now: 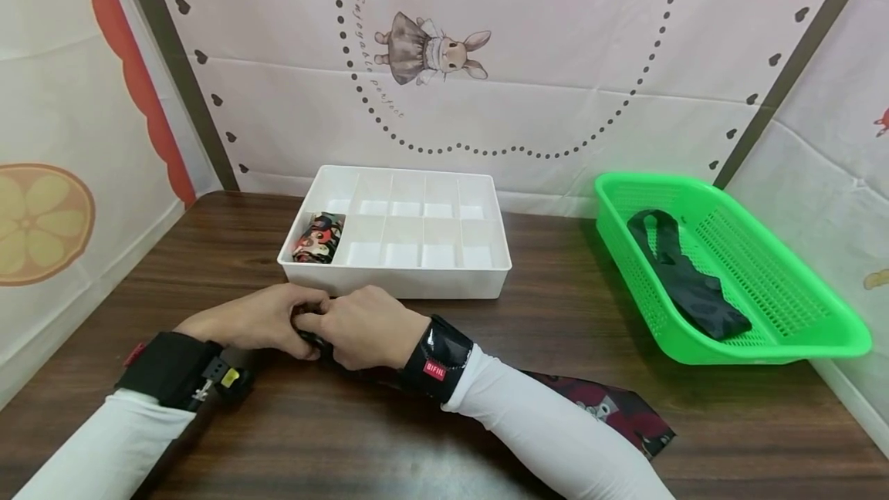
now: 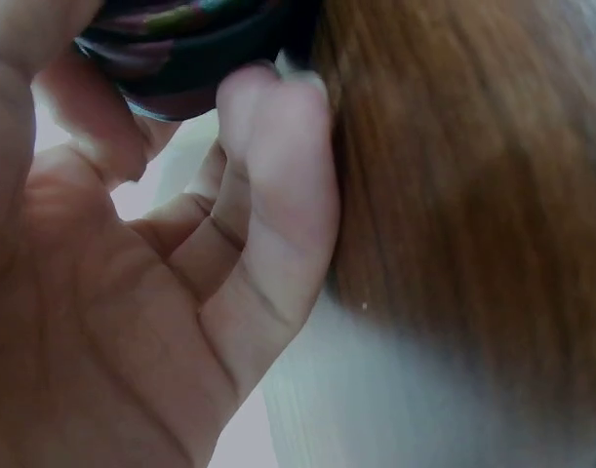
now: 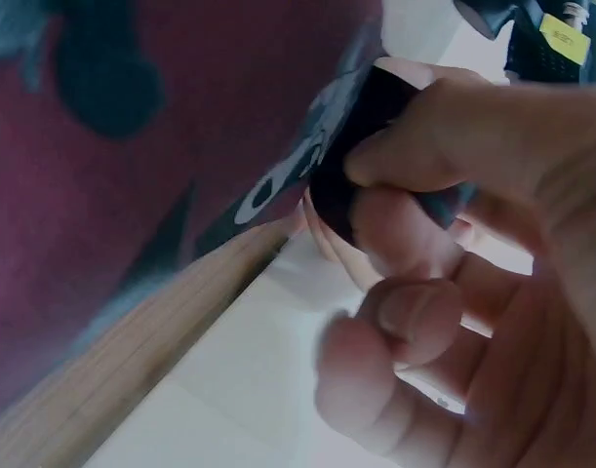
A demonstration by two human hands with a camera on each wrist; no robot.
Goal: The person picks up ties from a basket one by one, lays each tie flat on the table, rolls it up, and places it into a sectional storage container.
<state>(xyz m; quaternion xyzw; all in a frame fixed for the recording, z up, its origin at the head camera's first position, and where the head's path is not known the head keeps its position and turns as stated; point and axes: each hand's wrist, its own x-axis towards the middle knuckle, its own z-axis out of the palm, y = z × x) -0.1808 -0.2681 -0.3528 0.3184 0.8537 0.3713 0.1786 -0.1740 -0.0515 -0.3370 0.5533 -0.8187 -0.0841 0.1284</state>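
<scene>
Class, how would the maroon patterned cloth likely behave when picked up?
The maroon patterned cloth would probably droop, since it curls in layers at the left hand. It likely won't roll where it lies flat on the table.

The head camera looks forward and down from the near side of the white rectangular compartmented plastic tray (image 1: 389,280), far enough back to show the whole tray and, to its right, the green perforated plastic basket (image 1: 826,349). Just in front of the tray, one wrist camera looks closely across the bare left hand's (image 1: 260,320) palm toward its fingertips, the other along the bare right hand (image 1: 371,326) past the maroon-and-black patterned fabric strip (image 1: 607,411). Head and right wrist views share that strip and the black, yellow-labelled left wrist camera (image 1: 232,380).
</scene>
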